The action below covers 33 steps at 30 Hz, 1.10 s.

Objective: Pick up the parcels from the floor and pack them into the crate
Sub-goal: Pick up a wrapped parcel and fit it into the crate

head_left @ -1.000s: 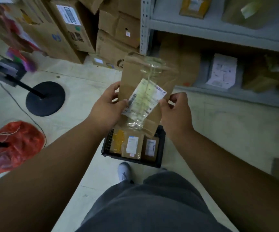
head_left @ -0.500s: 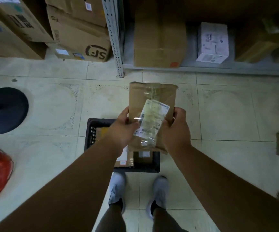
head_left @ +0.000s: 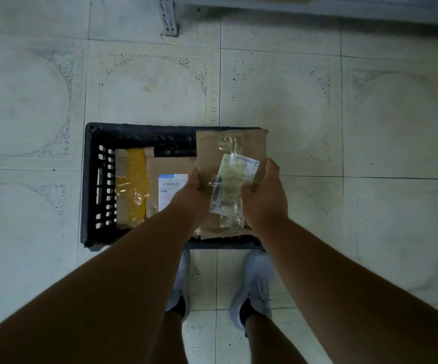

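Both hands clamped on brown parcel above crate. Loose label sleeve. Risk: snagging on rim, slipping.

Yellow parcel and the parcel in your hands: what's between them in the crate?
Head view: one brown parcel with a white label.

One head view only — worn on the head, facing almost straight down past both forearms. Wide angle, floor tiles bending near the edges. Crate sits mid-frame, close, just ahead of the shoes. Top edge catches a shelf post — nothing higher. No second view to overlap.
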Motion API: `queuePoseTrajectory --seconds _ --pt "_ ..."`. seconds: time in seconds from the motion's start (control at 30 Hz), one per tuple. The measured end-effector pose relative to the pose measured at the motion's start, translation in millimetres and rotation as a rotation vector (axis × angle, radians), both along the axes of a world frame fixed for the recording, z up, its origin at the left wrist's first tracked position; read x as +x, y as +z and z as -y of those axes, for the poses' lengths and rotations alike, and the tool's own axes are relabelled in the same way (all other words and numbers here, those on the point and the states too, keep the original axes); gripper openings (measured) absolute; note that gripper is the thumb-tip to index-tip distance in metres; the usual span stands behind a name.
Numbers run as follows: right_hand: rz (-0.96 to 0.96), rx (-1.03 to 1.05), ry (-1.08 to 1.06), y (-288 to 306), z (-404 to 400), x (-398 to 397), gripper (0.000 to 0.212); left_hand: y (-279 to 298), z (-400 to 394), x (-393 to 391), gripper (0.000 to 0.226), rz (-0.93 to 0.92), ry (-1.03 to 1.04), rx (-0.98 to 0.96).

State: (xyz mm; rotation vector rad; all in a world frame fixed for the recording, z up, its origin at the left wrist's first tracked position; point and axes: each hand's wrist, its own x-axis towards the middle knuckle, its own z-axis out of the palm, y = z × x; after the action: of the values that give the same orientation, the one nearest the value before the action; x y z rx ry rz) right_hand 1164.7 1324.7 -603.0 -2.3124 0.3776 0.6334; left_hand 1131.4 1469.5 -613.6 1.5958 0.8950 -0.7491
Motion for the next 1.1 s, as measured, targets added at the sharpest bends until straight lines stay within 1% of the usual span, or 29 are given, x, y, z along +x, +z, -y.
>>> queuePoseTrajectory --seconds 0.07,0.17,0.23,0.3,0.43,0.53,0.67,0.73,0.8,0.93,1.03,1.1 --pt "0.038 -0.015 0.052 -15 -3 -6 0.076 -15 -2 -2 0.055 -0.001 -0.047 0.035" --pt "0.086 -0.087 0.1 -29 -4 -7 0.075 -30 -5 4 0.062 0.006 -0.082 0.001" --pt "0.073 -0.123 0.106 -35 -4 -4 0.078 -35 -5 6 0.059 0.018 -0.166 0.042" --pt "0.065 -0.153 0.121 -38 -5 -5 0.086 -37 -5 5 0.058 0.039 -0.211 0.071" --pt "0.088 -0.201 0.15 -38 -7 -11 0.089 -39 -10 0 0.062 0.046 -0.148 0.007" --pt "0.097 -0.224 0.165 -36 -9 -12 0.089 -40 -13 0 0.062 0.036 -0.142 -0.002" --pt "0.035 -0.168 0.156 -37 -14 -6 0.092 -38 -17 0 0.061 0.038 -0.081 0.006" --pt "0.009 -0.134 0.136 -39 -14 -3 0.093 -36 -17 -2 0.057 0.074 -0.071 0.052" --pt "-0.005 -0.108 0.114 -40 -9 0 0.09 -34 -12 -1 0.052 0.109 -0.105 0.117" --pt "0.013 -0.126 0.109 -36 4 2 0.083 -35 0 1 0.049 0.099 -0.142 0.138" --pt "0.006 -0.16 0.196 -35 0 1 0.078 -41 -5 4 0.054 0.042 -0.209 0.14" --pt "-0.068 -0.191 0.275 -39 -6 -1 0.083 -46 -10 5 0.054 -0.006 -0.333 0.152"
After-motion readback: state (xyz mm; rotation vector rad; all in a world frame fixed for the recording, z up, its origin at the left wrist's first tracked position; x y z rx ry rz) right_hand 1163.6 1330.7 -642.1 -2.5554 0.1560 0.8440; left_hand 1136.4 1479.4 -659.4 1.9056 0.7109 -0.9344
